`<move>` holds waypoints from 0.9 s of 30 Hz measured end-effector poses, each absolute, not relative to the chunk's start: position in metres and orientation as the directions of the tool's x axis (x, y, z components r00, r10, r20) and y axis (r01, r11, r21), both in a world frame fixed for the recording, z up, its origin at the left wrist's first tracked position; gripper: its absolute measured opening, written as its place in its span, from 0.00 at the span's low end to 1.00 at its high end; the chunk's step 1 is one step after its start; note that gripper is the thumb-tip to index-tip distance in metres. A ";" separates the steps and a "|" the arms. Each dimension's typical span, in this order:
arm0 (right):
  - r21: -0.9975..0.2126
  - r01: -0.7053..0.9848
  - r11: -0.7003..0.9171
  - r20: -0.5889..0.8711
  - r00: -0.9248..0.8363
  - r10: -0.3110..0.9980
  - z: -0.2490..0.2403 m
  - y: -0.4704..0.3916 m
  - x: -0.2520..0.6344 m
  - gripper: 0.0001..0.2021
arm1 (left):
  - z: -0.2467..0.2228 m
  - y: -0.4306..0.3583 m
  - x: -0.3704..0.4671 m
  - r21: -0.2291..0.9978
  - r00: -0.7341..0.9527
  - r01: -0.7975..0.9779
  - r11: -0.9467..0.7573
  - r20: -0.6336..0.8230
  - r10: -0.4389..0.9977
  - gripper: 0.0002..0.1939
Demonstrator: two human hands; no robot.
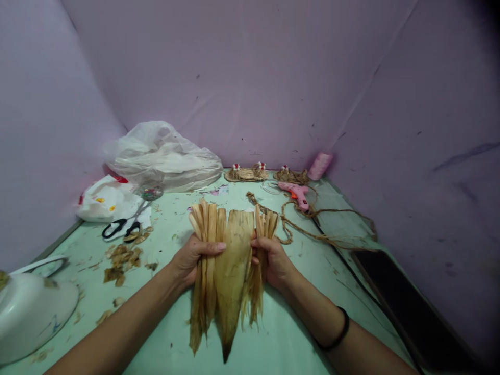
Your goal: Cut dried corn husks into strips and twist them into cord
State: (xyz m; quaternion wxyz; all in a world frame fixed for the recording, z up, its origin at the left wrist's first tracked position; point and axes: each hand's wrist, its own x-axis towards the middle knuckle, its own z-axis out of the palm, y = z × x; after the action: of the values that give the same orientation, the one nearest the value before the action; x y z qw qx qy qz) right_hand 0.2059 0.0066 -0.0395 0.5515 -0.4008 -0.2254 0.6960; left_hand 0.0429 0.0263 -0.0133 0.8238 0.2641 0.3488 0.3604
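Note:
A bunch of dried corn husks [232,271] is spread between my two hands, above the green table [281,333]. One wide husk stands in the middle, its dark pointed tip downward. Narrow folded strips flank it on both sides. My left hand [195,255] closes round the left strips, thumb across their front and reaching to the wide husk. My right hand [273,258] closes on the right strips, thumb and fingertips pinching near the wide husk's right edge. The husks hide part of the fingers of both hands.
At left lie black-handled scissors [127,226], husk scraps [121,260] and a white bowl [35,312]. Behind are a plastic bag [164,156] and small woven slippers [247,174]. To the right are a pink glue gun [295,192], braided cord [304,226], a thread spool [320,165] and a dark flat slab [406,307].

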 end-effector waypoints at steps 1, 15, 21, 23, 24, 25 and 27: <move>-0.754 -0.594 -0.280 -0.305 -0.060 0.950 -0.040 0.007 0.206 0.03 | -0.013 0.026 0.043 0.687 0.495 -0.409 0.601 -0.386 0.778 0.23; -0.848 -0.498 -0.184 -0.181 -0.055 0.982 -0.045 0.004 0.203 0.05 | -0.013 0.023 0.049 0.757 0.433 -0.357 0.547 -0.385 0.815 0.19; -0.892 -0.416 -0.177 -0.142 -0.113 0.983 -0.047 0.004 0.205 0.11 | -0.012 0.022 0.051 0.782 0.335 -0.350 0.515 -0.409 0.849 0.20; -0.897 -0.394 -0.199 -0.168 -0.113 0.979 -0.047 0.004 0.204 0.12 | -0.011 0.021 0.051 0.787 0.345 -0.348 0.510 -0.398 0.850 0.20; -0.899 -0.387 -0.206 -0.178 -0.107 0.978 -0.047 0.004 0.204 0.12 | -0.012 0.021 0.051 0.786 0.365 -0.345 0.513 -0.391 0.845 0.20; -0.901 -0.382 -0.208 -0.183 -0.100 0.978 -0.046 0.003 0.204 0.11 | -0.012 0.020 0.052 0.784 0.390 -0.345 0.515 -0.379 0.839 0.20; -0.903 -0.377 -0.203 -0.181 -0.094 0.979 -0.045 0.003 0.203 0.11 | -0.013 0.019 0.053 0.783 0.431 -0.354 0.511 -0.348 0.833 0.21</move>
State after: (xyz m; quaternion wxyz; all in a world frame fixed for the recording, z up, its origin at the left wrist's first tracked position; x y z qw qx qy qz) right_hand 0.2027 0.0026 -0.0452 0.5222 -0.4244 -0.3544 0.6493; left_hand 0.0531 0.0193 -0.0129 0.7836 0.3182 0.3759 0.3786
